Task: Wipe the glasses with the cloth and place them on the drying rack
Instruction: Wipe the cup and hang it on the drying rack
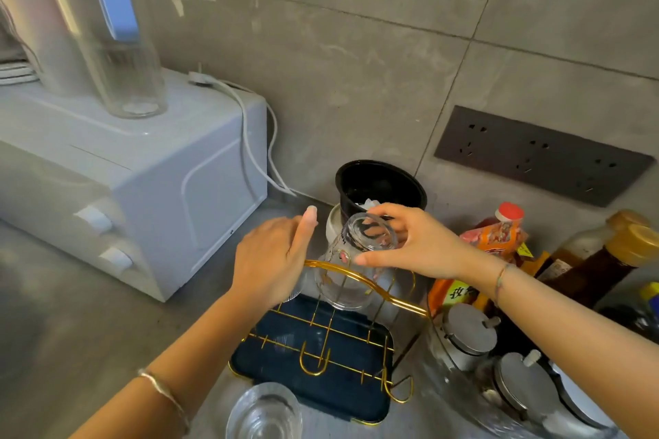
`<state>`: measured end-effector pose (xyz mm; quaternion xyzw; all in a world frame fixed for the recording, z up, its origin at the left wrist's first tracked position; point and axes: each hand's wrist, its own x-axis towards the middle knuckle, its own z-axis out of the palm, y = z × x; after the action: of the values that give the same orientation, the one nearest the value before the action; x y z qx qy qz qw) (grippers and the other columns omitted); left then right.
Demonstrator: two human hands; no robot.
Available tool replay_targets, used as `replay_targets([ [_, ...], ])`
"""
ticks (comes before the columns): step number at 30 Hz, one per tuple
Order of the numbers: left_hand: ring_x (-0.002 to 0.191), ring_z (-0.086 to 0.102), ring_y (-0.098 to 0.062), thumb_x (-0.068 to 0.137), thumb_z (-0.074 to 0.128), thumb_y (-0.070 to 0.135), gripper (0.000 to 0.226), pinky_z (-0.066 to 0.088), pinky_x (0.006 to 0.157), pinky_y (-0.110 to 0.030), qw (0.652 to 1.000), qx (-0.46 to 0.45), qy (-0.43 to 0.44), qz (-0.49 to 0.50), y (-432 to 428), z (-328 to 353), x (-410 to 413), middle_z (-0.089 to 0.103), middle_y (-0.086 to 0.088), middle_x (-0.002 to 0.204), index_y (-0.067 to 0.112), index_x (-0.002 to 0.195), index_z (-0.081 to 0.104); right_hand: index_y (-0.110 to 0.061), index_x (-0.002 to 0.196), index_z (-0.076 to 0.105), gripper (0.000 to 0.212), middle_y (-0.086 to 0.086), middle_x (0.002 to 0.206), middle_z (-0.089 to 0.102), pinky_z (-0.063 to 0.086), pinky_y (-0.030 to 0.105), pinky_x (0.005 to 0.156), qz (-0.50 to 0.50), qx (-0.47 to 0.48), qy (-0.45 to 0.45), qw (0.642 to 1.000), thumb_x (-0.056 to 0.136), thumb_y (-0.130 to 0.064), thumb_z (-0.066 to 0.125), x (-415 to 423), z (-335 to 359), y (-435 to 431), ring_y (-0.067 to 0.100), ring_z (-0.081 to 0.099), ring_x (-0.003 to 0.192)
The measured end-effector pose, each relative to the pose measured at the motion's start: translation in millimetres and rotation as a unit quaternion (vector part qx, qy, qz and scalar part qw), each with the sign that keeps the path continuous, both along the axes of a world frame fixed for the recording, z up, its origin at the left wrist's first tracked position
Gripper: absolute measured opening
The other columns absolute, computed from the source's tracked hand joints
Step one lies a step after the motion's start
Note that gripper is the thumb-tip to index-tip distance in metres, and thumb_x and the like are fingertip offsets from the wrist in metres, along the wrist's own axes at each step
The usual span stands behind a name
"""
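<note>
A gold wire drying rack (360,281) stands on a dark blue tray (356,392) on the grey counter. My right hand (424,246) grips a clear glass (353,274) by its base; the glass is upside down over the rack's back pegs. My left hand (274,260) hovers at the rack's left end with its thumb straight up, covering a ribbed glass (295,294) whose edge peeks out below the palm. Whether it touches that glass is hidden. Another clear glass (264,410) stands upright at the tray's near edge. I see no cloth.
A white appliance (142,171) with a tall glass jug (132,82) on top fills the left. A black bowl (381,182) sits behind the rack. Sauce bottles (606,260), packets and metal-lidded jars (467,331) crowd the right. A socket strip (542,153) is on the wall.
</note>
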<state>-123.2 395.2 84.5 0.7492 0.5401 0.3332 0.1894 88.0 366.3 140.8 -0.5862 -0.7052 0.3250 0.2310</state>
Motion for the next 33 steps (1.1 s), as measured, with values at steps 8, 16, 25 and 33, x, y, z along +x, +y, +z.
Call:
replay_targets([
  [8, 0.102, 0.059, -0.017, 0.068, -0.020, 0.081, 0.115, 0.039, 0.084, -0.031, 1.000, 0.021, 0.002, 0.012, -2.7, 1.2, 2.7, 0.070, -0.003, 0.104, 0.019, 0.100, 0.071, -0.025, 0.120, 0.058, 0.058, -0.008, 0.106, 0.071, 0.053, 0.020, 0.090, 0.063, -0.033, -0.038, 0.997, 0.070, -0.029, 0.086, -7.2, -28.7, 19.5, 0.001, 0.067, 0.097],
  [16, 0.098, 0.061, -0.014, 0.066, -0.026, 0.080, 0.119, 0.040, 0.079, -0.025, 0.999, 0.039, 0.008, 0.012, -0.4, -3.9, 2.7, 0.071, -0.002, 0.101, 0.019, 0.096, 0.072, -0.029, 0.117, 0.058, 0.066, -0.008, 0.107, 0.070, 0.054, 0.036, 0.094, 0.095, -0.031, -0.078, 0.992, 0.060, -0.050, 0.084, -15.4, -42.0, 22.8, 0.007, 0.067, 0.099],
  [25, 0.094, 0.061, -0.011, 0.066, -0.025, 0.081, 0.117, 0.035, 0.067, -0.015, 0.999, 0.043, 0.006, 0.011, 1.7, -8.2, 3.3, 0.071, 0.000, 0.099, 0.022, 0.094, 0.072, -0.032, 0.119, 0.055, 0.073, -0.011, 0.111, 0.067, 0.054, 0.036, 0.094, 0.091, -0.010, -0.090, 0.992, 0.057, -0.063, 0.079, -15.9, -46.0, 18.6, 0.007, 0.064, 0.103],
  [33, 0.093, 0.060, -0.012, 0.071, -0.017, 0.080, 0.110, 0.037, 0.074, -0.024, 1.000, 0.025, 0.013, 0.014, 1.2, -6.1, 3.9, 0.071, -0.001, 0.098, 0.021, 0.094, 0.072, -0.032, 0.124, 0.052, 0.070, -0.012, 0.117, 0.064, 0.053, 0.032, 0.095, 0.075, 0.006, -0.074, 0.994, 0.065, -0.056, 0.079, -15.7, -53.0, 13.2, 0.006, 0.060, 0.108],
])
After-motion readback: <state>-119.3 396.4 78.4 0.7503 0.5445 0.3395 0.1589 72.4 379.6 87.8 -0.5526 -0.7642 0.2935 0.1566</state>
